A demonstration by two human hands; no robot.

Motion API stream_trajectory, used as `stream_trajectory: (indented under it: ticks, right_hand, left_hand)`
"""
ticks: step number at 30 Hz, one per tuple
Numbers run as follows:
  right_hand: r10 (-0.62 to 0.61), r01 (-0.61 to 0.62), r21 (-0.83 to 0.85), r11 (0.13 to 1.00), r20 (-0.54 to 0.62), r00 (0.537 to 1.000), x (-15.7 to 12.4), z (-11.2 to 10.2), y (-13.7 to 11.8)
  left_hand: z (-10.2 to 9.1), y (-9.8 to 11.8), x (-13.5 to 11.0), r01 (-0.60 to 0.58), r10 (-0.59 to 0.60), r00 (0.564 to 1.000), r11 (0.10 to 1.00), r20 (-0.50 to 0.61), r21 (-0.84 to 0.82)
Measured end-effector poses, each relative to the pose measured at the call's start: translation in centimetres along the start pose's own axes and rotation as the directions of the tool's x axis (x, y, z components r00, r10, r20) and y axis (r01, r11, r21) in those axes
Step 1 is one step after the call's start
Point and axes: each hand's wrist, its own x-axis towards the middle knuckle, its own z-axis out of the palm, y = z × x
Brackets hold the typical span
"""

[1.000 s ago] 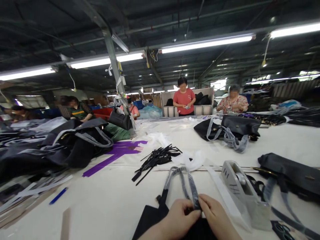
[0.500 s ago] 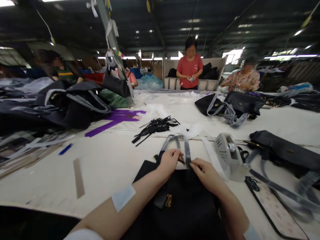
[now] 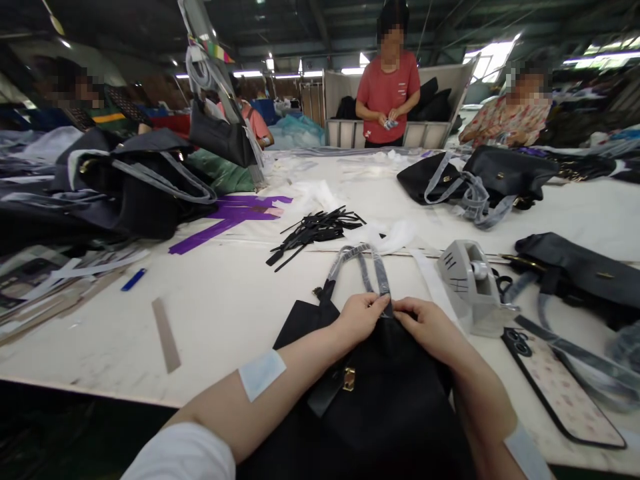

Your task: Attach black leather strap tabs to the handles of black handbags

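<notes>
A black handbag (image 3: 380, 400) with a gold clasp lies on the white table (image 3: 225, 313) right in front of me. Its handle (image 3: 357, 263), wrapped in clear film, loops away from me. My left hand (image 3: 357, 319) and my right hand (image 3: 425, 325) meet at the base of that handle, fingers pinched on the wrapped strap where it joins the bag. A white patch sits on each forearm.
A grey tape dispenser (image 3: 470, 283) and a phone (image 3: 563, 393) lie to my right. Black strips (image 3: 315, 230) are piled ahead. More black bags (image 3: 480, 177) lie right and left (image 3: 135, 187). Purple tape (image 3: 230, 217), a blue pen (image 3: 133, 280). Other people stand at the far side.
The view has tipped down, showing more of the bag and my forearms. Both hands stayed at the handle base, closing together on the strap.
</notes>
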Motion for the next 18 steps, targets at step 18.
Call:
stream_trajectory:
  ticks: [18]
  right_hand:
    - [-0.150, 0.157, -0.033, 0.987, -0.539, 0.829, -1.5, 0.9, -2.5]
  left_hand:
    - [-0.8, 2.3, -0.5, 0.118, -0.130, 0.991, 0.965, -0.036, -0.233]
